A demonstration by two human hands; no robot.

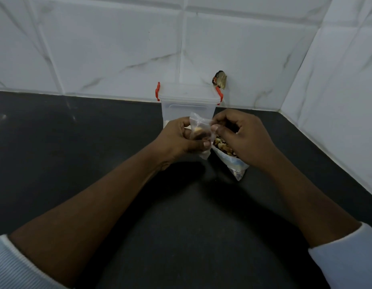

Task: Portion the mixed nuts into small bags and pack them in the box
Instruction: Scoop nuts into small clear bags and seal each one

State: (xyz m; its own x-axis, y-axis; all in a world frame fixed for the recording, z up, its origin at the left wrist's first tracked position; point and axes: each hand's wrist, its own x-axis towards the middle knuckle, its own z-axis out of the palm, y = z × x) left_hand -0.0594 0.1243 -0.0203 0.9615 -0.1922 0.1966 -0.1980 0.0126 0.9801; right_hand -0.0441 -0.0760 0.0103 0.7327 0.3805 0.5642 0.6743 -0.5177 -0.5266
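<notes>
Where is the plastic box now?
Head view: the plastic box stands centre-back on the dark counter, against the tiled wall, just behind the small bag.

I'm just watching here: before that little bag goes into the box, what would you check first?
1. Grip on the small bag: left hand holds its body, right hand pinches its top edge: ok.
2. Portion inside: nuts show through the plastic: ok.
3. Seal on the small bag: cannot tell.
4. Way into the box: its lid sits on top: not ok.
5. Supply steady: big nut bag lies on the counter, mouth open, nuts inside: ok.
</notes>
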